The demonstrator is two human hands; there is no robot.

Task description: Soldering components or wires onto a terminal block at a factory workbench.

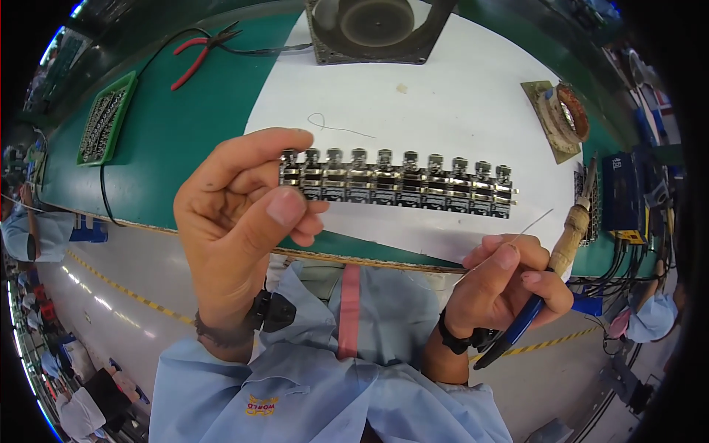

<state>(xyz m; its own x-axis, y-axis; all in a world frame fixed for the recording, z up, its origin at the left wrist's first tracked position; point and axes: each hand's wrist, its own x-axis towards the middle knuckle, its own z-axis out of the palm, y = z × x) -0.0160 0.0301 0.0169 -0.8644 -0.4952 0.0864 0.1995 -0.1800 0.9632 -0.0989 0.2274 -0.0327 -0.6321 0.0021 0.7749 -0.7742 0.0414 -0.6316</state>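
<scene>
My left hand (247, 196) pinches the left end of a strip of small circuit boards (399, 184) between thumb and fingers. A row of shiny metal connectors runs along the strip, which is raised over the white sheet. In my right hand (509, 284) lies a soldering iron (565, 244) with a blue handle and a tan, cork-like collar, its metal tip pointing up and away. Thumb and forefinger of that hand also pinch a thin wire (538, 221), probably solder. Both the wire end and the iron tip are apart from the strip.
A white sheet (458, 96) covers part of the green bench (221, 96). At the back stand a dark fan (377, 26) and red-handled pliers (193, 63); a green tray (129, 107) of parts is left. Right are a rusty ring-shaped stand (569, 114) and a blue box (626, 192).
</scene>
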